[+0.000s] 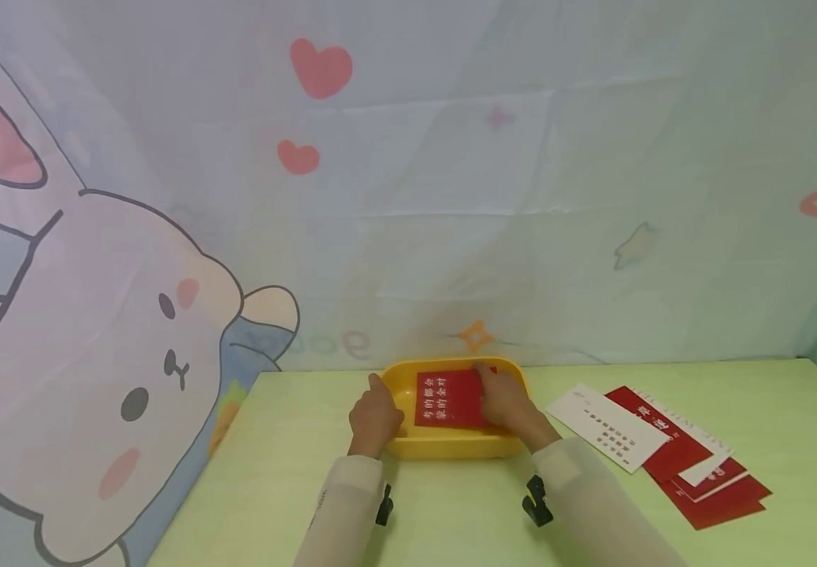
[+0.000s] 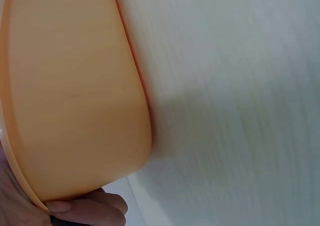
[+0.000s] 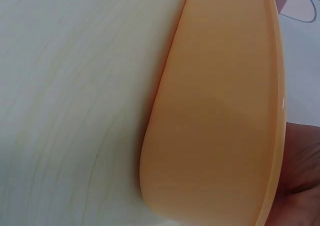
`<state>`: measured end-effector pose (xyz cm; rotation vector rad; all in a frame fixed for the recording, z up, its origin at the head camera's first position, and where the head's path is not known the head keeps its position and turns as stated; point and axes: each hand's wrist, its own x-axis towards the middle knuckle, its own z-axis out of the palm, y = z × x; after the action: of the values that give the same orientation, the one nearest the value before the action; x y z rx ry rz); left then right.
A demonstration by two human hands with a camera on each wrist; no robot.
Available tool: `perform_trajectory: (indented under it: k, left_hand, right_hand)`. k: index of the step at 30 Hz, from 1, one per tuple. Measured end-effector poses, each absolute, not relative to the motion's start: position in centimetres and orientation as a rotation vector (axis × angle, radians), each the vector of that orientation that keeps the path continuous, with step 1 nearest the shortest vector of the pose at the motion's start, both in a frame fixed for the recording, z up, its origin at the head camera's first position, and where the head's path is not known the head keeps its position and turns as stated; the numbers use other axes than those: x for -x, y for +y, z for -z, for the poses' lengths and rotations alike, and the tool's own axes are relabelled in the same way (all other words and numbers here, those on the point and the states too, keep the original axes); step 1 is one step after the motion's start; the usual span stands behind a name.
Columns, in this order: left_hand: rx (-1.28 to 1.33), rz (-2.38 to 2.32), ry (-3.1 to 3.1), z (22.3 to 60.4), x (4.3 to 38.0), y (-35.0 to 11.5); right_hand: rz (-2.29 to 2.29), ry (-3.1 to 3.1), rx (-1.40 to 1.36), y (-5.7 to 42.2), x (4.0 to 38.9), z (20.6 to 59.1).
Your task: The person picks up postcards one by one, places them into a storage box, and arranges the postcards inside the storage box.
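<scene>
A yellow plastic tray [image 1: 443, 447] stands on the table near its back edge. Inside it lies a red card [image 1: 451, 409] with two lines of white characters. My left hand [image 1: 376, 413] grips the tray's left rim; in the left wrist view its fingers [image 2: 95, 208] curl under the orange-looking tray wall [image 2: 75, 96]. Reaching over the tray's right side, my right hand [image 1: 507, 400] holds the right end of the red card, and covers that end. Its fingertips are mostly hidden; the right wrist view shows only part of the hand [image 3: 302, 171] behind the tray wall [image 3: 215, 101].
To the right of the tray, several red and white cards [image 1: 677, 461] overlap in a loose spread, a white card [image 1: 610, 429] nearest the tray. A printed cloth [image 1: 451, 260] with a rabbit and hearts hangs behind the pale green table [image 1: 309, 441].
</scene>
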<state>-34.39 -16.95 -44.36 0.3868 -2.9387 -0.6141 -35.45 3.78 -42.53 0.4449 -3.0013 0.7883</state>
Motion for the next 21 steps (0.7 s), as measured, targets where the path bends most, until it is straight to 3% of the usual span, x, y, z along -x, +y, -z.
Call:
perform_trajectory:
  k: [21]
  left_hand:
    - [-0.395,0.594,-2.964,43.62,33.79,-16.71]
  right_hand:
    - [-0.723,-3.114,-0.368,3.17,35.29,42.35]
